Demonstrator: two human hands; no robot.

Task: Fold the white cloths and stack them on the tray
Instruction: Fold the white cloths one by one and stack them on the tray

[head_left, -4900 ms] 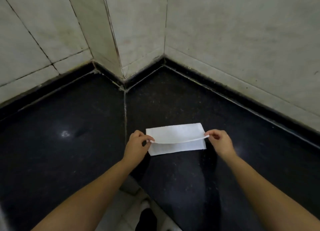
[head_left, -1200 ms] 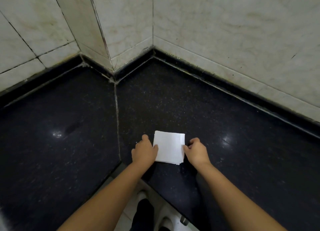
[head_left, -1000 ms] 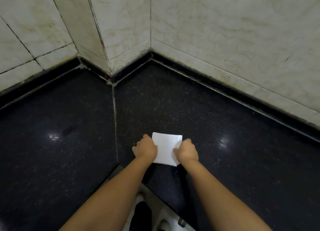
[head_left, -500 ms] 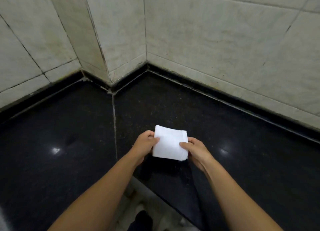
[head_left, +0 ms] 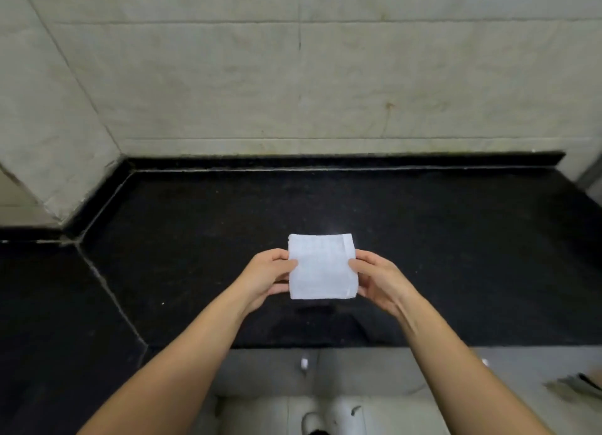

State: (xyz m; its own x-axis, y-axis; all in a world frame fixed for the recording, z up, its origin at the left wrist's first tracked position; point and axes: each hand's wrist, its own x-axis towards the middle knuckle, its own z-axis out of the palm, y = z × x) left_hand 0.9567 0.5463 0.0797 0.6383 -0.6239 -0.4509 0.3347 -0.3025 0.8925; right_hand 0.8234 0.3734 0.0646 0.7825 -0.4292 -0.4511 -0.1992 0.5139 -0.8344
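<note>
White folded cloth (head_left: pixel 322 266), a small square, is held up above the black stone worktop (head_left: pixel 456 255), near its front edge. Left hand (head_left: pixel 265 276) pinches its left edge and right hand (head_left: pixel 379 280) its right, each grip closed on the fabric. Pale tiled wall (head_left: pixel 293 86) stands behind.

2 bare forearms enter from the lower left and lower right of the frame, with no sleeves, watch, bracelet or rings showing on them. The left hand (head_left: pixel 267 276) and the right hand (head_left: pixel 379 280) are ungloved, and their nails look short and unpainted. At the bottom centre, a light-coloured shoe (head_left: pixel 311 423) shows beside a dark edge that is too cropped to identify.
</note>
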